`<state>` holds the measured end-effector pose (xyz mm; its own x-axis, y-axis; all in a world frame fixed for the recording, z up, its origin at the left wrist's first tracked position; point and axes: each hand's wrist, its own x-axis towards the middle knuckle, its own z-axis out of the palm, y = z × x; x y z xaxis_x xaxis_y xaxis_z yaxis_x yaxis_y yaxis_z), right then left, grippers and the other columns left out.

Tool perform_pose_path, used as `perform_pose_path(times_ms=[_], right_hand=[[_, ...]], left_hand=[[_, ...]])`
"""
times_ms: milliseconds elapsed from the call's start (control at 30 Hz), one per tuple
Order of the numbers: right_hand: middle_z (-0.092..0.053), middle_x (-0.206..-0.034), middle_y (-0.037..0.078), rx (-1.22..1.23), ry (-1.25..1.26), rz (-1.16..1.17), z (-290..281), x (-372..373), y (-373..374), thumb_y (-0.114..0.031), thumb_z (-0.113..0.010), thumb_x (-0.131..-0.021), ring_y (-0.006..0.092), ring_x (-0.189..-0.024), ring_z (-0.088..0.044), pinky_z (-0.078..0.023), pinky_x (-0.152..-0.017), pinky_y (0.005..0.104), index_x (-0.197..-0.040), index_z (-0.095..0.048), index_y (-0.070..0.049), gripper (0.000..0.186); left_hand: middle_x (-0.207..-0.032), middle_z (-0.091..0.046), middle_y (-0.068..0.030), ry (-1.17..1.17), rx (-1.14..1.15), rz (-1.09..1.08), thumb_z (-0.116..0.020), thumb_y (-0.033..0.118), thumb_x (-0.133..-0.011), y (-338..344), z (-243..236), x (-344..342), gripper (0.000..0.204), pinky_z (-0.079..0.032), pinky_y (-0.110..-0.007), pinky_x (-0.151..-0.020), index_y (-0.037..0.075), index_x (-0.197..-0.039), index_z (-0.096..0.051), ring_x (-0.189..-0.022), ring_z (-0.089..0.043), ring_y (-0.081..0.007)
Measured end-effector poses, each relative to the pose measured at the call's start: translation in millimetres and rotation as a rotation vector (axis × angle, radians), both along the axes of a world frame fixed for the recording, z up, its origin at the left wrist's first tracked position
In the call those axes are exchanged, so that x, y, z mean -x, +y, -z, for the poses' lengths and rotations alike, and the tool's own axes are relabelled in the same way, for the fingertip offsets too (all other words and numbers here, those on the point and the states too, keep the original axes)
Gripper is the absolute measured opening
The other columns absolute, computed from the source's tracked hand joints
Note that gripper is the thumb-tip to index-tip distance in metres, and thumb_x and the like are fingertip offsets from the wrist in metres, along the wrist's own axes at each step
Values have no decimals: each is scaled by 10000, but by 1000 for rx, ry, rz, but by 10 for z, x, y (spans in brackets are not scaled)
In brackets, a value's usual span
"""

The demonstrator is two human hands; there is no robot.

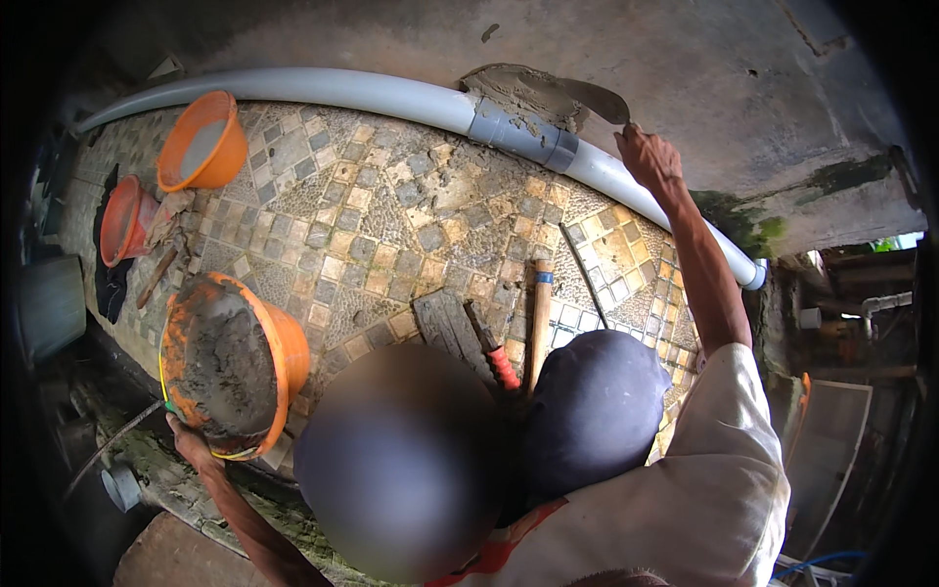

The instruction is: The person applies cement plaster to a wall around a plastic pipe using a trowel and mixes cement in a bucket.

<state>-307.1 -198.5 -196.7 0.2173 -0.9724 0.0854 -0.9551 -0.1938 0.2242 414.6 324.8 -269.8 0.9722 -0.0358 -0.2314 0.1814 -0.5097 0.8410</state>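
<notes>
My right hand (650, 158), at the end of a stretched arm, is closed on the handle of a trowel (603, 101). The dark blade lies against wet grey mortar (523, 86) on the concrete wall, just above a grey pipe coupling (523, 134). This coupling joins a long light-grey pipe (342, 86) along the foot of the wall. At the lower left, my left hand (192, 442) grips the near edge of an orange bucket (287, 342) by its handle. Grey mortar (223, 367) fills much of the bucket, which is tilted in this view.
Two smaller orange buckets (223, 157) (127, 220) stand farther left on the tiled floor (391, 210). A flat board (450, 328), a red-handled tool (503, 368), a wooden handle (540, 313) and a thin rod (584, 276) lie near my dark-clothed knee (597, 411). A blurred round patch hides part of the foreground.
</notes>
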Motion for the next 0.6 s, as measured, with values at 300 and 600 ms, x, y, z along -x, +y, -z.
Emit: perform_pose_path(times_ms=[300,600], right_hand=[[-730,-793,234,-98,80,-28,244,371,59,-448,-434,-1092,393,-675,-736,-574,-554,516,-1146,-595,-69,416],[-734,-796,235,-22,81,-51,-72,720,317,-432,-475,-1082,419,-676,-735,-581,-561,527,-1113,-593,-42,409]], left_hand=[[-708,-464,23,53,97,32,-468,580,-1076,-127,6,96,629,-414,-354,-659,5,-910,-661,-639,-436,-169],[-1111,-674,-140,124,15,67,-445,534,-1095,14,-27,-56,655,-527,-418,-883,-64,-1286,-632,-966,-665,-265]])
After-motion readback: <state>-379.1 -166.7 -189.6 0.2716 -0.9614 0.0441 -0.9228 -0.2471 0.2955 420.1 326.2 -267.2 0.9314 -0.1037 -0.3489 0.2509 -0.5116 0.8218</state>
